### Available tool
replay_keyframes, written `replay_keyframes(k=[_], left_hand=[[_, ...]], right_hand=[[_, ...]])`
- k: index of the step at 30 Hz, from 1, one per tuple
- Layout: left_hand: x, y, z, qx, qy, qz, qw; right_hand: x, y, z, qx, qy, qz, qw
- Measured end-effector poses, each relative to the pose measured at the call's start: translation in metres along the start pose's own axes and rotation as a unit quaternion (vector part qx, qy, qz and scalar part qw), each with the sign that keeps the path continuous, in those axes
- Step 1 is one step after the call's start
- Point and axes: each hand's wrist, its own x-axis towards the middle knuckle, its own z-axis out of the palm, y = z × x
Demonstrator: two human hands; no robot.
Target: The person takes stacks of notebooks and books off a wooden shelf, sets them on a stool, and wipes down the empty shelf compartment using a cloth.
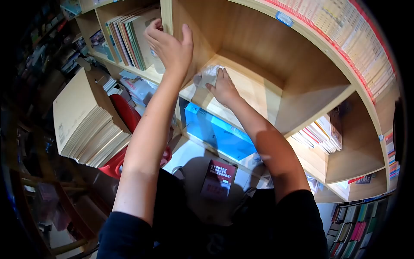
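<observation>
My right hand [224,90] reaches into a bare wooden shelf compartment [254,93]. Under its fingers is a crumpled white cloth [210,71], pressed to the board near the compartment's left side; it could be a wipe, the weave is too small to tell. My left hand [173,48] is raised in front of the upright divider [167,13], thumb apart and fingers loosely bent, holding nothing. Behind it, thin books [125,43] stand in the neighbouring compartment.
A tall stack of books [92,129] rests on a red stool [123,114] at my left. Below the compartment is a blue box [217,131]. A dark red printed book or sign [217,179] lies by my feet. Rows of books [336,34] fill the upper shelf; magazines [321,134] stand at right.
</observation>
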Motion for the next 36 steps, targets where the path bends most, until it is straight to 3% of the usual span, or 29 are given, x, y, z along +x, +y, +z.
replay_keyframes(k=[1, 2, 4, 7, 9, 16, 18, 19, 20, 22, 26, 28, 29, 31, 32, 36], left_hand=[[0.008, -0.008, 0.006, -0.074, -0.003, -0.095, 0.993], [0.014, -0.018, 0.01, -0.074, -0.009, -0.037, 0.997], [0.015, -0.027, 0.014, -0.058, -0.03, -0.059, 0.996], [0.019, -0.019, 0.016, -0.024, -0.033, -0.092, 0.995], [0.02, -0.018, 0.016, 0.027, -0.022, -0.069, 0.997], [0.021, -0.014, 0.012, 0.003, -0.033, -0.083, 0.996], [0.021, -0.015, 0.012, -0.008, -0.02, -0.068, 0.997], [0.021, -0.015, 0.012, -0.008, -0.017, -0.07, 0.997], [0.022, -0.015, 0.012, -0.01, -0.02, -0.073, 0.997], [0.021, -0.015, 0.012, -0.015, -0.022, -0.076, 0.997], [0.021, -0.014, 0.01, -0.021, -0.028, -0.078, 0.996], [0.023, -0.016, 0.009, -0.027, -0.03, -0.077, 0.996], [0.023, -0.016, 0.008, -0.04, -0.024, -0.07, 0.996], [0.02, -0.015, 0.01, -0.057, -0.025, -0.066, 0.996], [0.02, -0.016, 0.011, -0.039, -0.034, -0.08, 0.995], [0.021, -0.025, 0.009, -0.069, -0.065, -0.065, 0.993]], right_hand=[[0.008, 0.002, 0.007, -0.025, 0.006, -0.001, 1.0], [0.013, 0.006, 0.014, -0.033, 0.0, -0.004, 0.999], [0.019, 0.002, 0.012, 0.122, -0.082, 0.003, 0.989], [0.018, -0.004, 0.016, 0.076, -0.086, -0.028, 0.993], [0.023, -0.002, 0.016, 0.056, -0.052, -0.025, 0.997], [0.034, -0.018, 0.016, 0.125, 0.082, 0.058, 0.987], [0.034, -0.005, 0.04, 0.21, 0.187, 0.07, 0.957], [0.036, 0.009, 0.059, 0.208, 0.187, 0.067, 0.958], [0.04, 0.027, 0.082, 0.318, 0.15, 0.1, 0.931], [0.038, 0.012, 0.078, 0.413, 0.157, 0.127, 0.888], [0.032, -0.016, 0.042, 0.378, 0.172, 0.144, 0.898], [0.026, -0.047, -0.006, 0.034, 0.118, 0.074, 0.99], [0.027, -0.056, -0.013, 0.034, 0.115, 0.074, 0.99], [0.026, -0.065, -0.02, -0.045, 0.007, 0.031, 0.998], [0.027, -0.071, -0.014, -0.071, -0.02, 0.013, 0.997], [0.016, -0.07, 0.011, 0.048, 0.052, -0.062, 0.996]])
